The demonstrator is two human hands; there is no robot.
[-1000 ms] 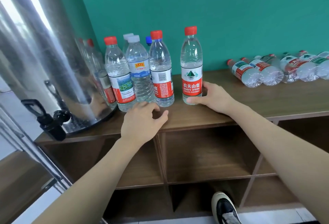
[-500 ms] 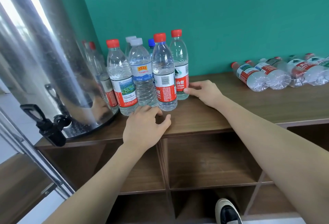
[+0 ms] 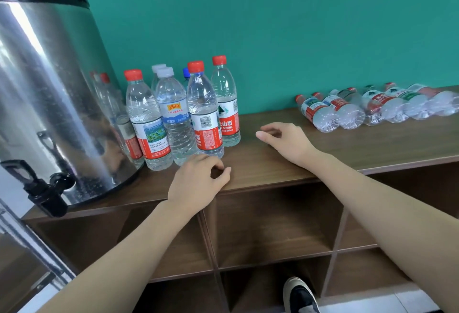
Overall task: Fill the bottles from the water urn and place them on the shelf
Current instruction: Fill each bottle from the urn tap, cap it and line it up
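A steel water urn (image 3: 49, 104) with a black lid band stands at about 9 o'clock on the wooden tabletop (image 3: 347, 148), its black spout tap (image 3: 44, 188) jutting over the front edge toward 8 o'clock. Just beside the urn, toward 3 o'clock of it, a tight cluster of upright bottles (image 3: 183, 114) stands with caps on: a red-capped one with a green landscape label (image 3: 146, 124) nearest the urn, a white-capped one (image 3: 175, 119) touching it, a red-capped one with a barcode label (image 3: 205, 114) next along, and a taller-looking red-capped bottle with a red and white label (image 3: 226, 104) behind it toward the teal wall (image 3: 273, 27); a second white cap and a blue cap (image 3: 186, 73) peek out from the back of the group. The left hand (image 3: 198, 183) rests on the tabletop at 6 o'clock of the cluster, just short of the bottles, fingers loosely curled and holding nothing. The right hand (image 3: 285, 141) lies at 3 o'clock of the cluster, apart from the nearest bottle, fingers relaxed and empty. Well apart at 2 o'clock, a row of bottles lying on their sides (image 3: 372, 106) runs along the wall, bases toward the front. Below the tabletop are open wooden cubbyholes (image 3: 273, 225), and a dark shoe (image 3: 298, 295) shows at 6 o'clock on the floor.
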